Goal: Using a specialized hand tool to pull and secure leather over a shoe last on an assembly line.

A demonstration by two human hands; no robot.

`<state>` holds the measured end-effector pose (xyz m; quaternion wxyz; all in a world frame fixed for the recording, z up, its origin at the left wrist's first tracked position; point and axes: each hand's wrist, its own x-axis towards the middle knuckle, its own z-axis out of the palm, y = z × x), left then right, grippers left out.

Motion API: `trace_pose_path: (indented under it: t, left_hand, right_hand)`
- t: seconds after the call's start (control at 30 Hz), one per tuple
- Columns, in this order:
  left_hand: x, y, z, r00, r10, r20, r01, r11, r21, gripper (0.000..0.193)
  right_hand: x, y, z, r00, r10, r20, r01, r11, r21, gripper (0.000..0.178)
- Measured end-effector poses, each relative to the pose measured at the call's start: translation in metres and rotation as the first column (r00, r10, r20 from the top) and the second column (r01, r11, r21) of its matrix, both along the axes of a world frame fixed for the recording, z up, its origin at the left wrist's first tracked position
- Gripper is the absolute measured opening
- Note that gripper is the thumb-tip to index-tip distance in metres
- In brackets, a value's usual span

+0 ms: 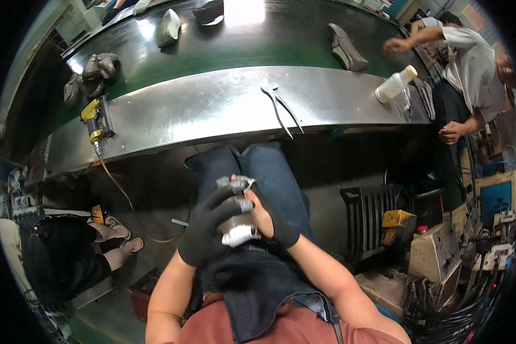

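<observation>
Over my lap I hold a small grey-brown shoe (232, 211) between both hands, mostly hidden by my fingers. My left hand (208, 221), in a black glove with grey-wrapped fingertips, curls around its left side. From the right, my right hand (269, 221), in a black glove with bare fingers, closes on it. A white piece (241, 235) shows at the near end; I cannot tell whether it is part of the shoe or a finger wrapping. Long-handled pincers (276, 103) lie on the metal ledge ahead, touched by neither hand.
A yellow air stapler (94, 121) with a hose lies on the metal ledge (200, 100) at left, a white bottle (393, 86) at right. Several grey shoes (347, 49) sit on the green conveyor belt (258, 51). A co-worker (470, 69) stands at right; another person's legs (112, 241) show at left.
</observation>
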<state>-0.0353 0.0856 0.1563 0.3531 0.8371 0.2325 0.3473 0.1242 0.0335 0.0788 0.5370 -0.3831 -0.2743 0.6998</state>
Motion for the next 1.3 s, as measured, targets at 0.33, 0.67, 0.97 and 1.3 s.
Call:
trace_pose_path:
  t: [0.33,0.67,0.97,1.3]
  left_hand:
    - [0.028,0.078,-0.044,0.992,-0.022,0.126,0.07,0.918,-0.391,0.024]
    - [0.044,0.07,-0.058,0.927,0.095,0.362,0.131,0.824,-0.551,0.019]
    - [0.055,0.099,-0.082,0.934,0.22,0.282,0.139,0.504,-0.853,0.043]
    - [0.084,0.102,-0.073,0.937,0.058,0.344,0.217,0.675,-0.705,0.063]
  right_hand:
    - [0.123,0.128,-0.003,-0.537,-0.454,0.711,-0.175,0.884,0.433,0.055]
    - [0.184,0.18,-0.012,-0.476,-0.227,0.849,-0.53,0.845,-0.072,0.038]
    - [0.09,-0.045,0.021,0.823,0.399,0.404,-0.336,0.916,-0.219,0.05]
    - [0.109,-0.023,0.039,0.953,0.3,-0.036,-0.294,0.893,-0.341,0.057]
